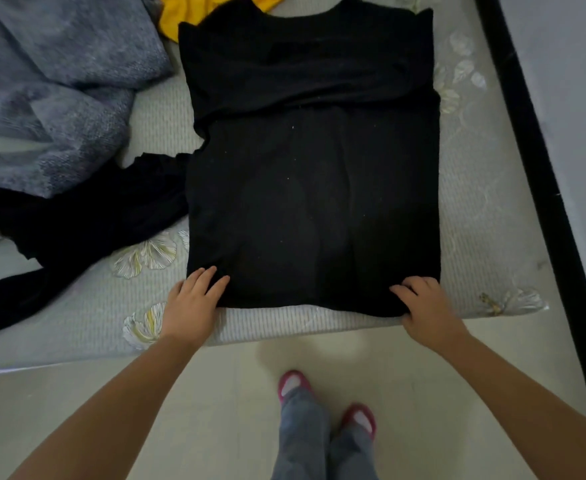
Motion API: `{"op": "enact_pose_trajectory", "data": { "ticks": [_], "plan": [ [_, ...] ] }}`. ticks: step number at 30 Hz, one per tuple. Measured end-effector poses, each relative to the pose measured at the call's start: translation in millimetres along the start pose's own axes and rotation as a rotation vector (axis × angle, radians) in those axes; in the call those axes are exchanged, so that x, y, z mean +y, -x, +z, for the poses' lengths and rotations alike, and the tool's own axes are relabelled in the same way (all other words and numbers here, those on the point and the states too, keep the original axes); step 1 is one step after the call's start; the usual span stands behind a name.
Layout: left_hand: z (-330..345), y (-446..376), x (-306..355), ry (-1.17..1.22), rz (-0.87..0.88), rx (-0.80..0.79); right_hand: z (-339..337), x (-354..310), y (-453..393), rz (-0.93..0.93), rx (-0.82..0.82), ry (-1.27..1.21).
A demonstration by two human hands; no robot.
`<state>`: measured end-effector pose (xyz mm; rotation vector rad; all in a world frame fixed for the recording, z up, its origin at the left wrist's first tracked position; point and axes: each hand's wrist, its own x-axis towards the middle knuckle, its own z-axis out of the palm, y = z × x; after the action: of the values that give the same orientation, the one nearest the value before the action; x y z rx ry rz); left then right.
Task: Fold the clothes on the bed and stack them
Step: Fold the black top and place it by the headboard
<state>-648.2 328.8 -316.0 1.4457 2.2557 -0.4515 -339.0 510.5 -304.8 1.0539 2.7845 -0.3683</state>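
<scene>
Floral bed [485, 209] beside pale floor [215, 410] bears a black shirt [312, 185].

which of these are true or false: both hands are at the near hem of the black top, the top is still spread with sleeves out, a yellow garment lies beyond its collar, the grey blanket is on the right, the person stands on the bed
1. Both hands are at the black top's near hem. True: the left hand and right hand hold the bottom corners of the black top.
2. The top lies with sleeves spread out. False: its sides are folded in, making a rectangle.
3. A yellow garment lies beyond the collar. True.
4. The grey blanket is on the right. False: it is on the left.
5. The person stands on the bed. False: they stand on the floor.
</scene>
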Motion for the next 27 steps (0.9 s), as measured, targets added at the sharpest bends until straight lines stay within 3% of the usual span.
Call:
{"op": "enact_pose_trajectory", "data": {
  "ticks": [6,10,15,18,23,27],
  "plan": [
    [-7,1,-4,-0.110,0.040,-0.031,-17,13,-11,-0.114,-0.165,0.113],
    [-5,9,-9,-0.206,0.059,-0.099,-17,16,-7,-0.215,-0.048,0.233],
    [-2,40,-23,-0.365,0.059,-0.210,-23,36,35,-0.201,-0.125,0.277],
    [4,57,-17,-0.408,0.013,-0.265,-9,29,56,-0.211,-0.090,0.360],
    [5,59,8,-0.406,-0.043,-0.196,7,20,63,0.093,-0.164,0.246],
    [11,57,48,-0.213,0.049,-0.077,8,24,64,0.063,-0.056,0.272]
  ]
}}
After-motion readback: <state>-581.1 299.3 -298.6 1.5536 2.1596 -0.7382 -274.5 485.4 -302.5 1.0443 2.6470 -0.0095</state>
